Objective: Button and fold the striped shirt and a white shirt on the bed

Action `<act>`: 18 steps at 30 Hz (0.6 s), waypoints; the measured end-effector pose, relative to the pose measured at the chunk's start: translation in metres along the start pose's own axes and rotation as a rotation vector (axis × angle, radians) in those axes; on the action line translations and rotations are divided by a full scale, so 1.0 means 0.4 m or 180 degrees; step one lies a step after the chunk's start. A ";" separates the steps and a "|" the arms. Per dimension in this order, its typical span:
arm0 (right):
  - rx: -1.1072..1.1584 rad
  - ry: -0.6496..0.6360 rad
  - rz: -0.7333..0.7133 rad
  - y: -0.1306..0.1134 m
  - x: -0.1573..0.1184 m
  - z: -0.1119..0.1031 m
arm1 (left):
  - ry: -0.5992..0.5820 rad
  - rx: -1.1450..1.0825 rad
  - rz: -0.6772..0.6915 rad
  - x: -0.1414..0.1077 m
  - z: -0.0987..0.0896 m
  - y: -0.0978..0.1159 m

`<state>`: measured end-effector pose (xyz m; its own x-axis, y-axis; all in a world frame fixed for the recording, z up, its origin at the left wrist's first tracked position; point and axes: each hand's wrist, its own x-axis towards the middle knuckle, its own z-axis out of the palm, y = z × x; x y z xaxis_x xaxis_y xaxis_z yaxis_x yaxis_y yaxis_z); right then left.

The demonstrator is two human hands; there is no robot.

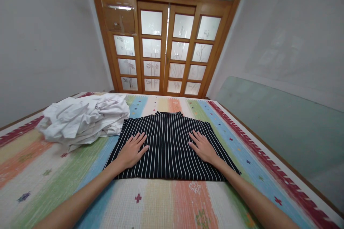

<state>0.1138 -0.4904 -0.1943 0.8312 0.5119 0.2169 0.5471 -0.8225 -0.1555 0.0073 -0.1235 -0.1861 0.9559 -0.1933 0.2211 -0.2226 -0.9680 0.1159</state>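
Observation:
A black shirt with white stripes lies flat and folded in the middle of the striped cloth, its collar at the far edge. My left hand rests palm down on the shirt's left part, fingers spread. On the right part my right hand lies flat too, with its fingers apart. Neither hand grips the fabric. Left of the shirt sits a crumpled heap of white cloth, close to the shirt's left edge.
A colourful striped cloth covers the surface under the shirt. Wooden doors with glass panes stand beyond the far edge. A pale green panel leans along the right wall, and a grey wall rises on the left.

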 end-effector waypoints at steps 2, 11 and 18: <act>-0.0051 0.0017 0.0058 0.045 -0.016 -0.002 | -0.0030 -0.0001 0.0095 -0.024 -0.009 -0.029; -0.0059 0.0401 0.0056 0.040 -0.077 -0.024 | 0.0129 -0.0033 0.0102 -0.131 -0.059 -0.037; 0.0262 -0.0305 -0.0887 -0.122 -0.155 -0.048 | -0.0242 -0.0156 0.0590 -0.193 -0.088 0.015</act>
<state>0.0337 -0.4867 -0.1816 0.6513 0.7393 0.1710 0.7584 -0.6261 -0.1812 -0.0746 -0.1089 -0.1685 0.9090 -0.3807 0.1695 -0.4033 -0.9062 0.1274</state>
